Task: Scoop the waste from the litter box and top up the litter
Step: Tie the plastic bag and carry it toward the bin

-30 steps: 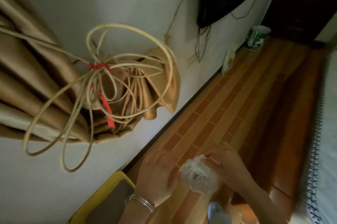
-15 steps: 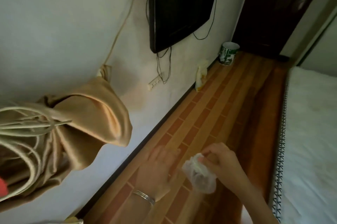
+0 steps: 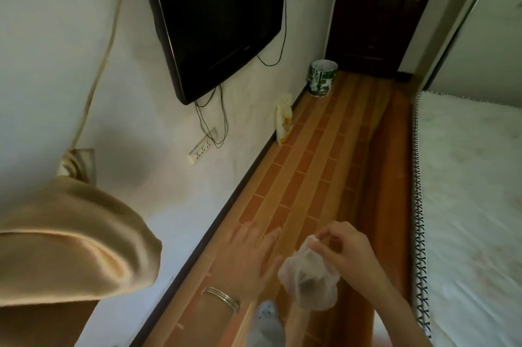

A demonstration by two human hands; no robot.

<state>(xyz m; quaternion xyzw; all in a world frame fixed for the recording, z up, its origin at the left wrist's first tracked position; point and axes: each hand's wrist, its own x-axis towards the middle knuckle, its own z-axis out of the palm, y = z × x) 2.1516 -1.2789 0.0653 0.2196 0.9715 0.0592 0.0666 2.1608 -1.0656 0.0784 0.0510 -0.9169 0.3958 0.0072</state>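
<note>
Right hand (image 3: 343, 250) pinches the neck of a small translucent white plastic bag (image 3: 310, 281) above the brick-patterned floor (image 3: 310, 163).
A dark clump sits in the bag's bottom. The bag hangs lengthwise, neck uppermost. Left hand (image 3: 248, 256) is spread flat just beside it.

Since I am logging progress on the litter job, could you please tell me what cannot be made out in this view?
Head view:
- Litter box and scoop: out of frame.
- Plastic bag pinched by the right hand: cloudy film hides what the dark lump inside is.
- Left hand: blurred; contact with the bag unclear.
- Green-and-white tin and yellow packet: print too small to read.
</note>
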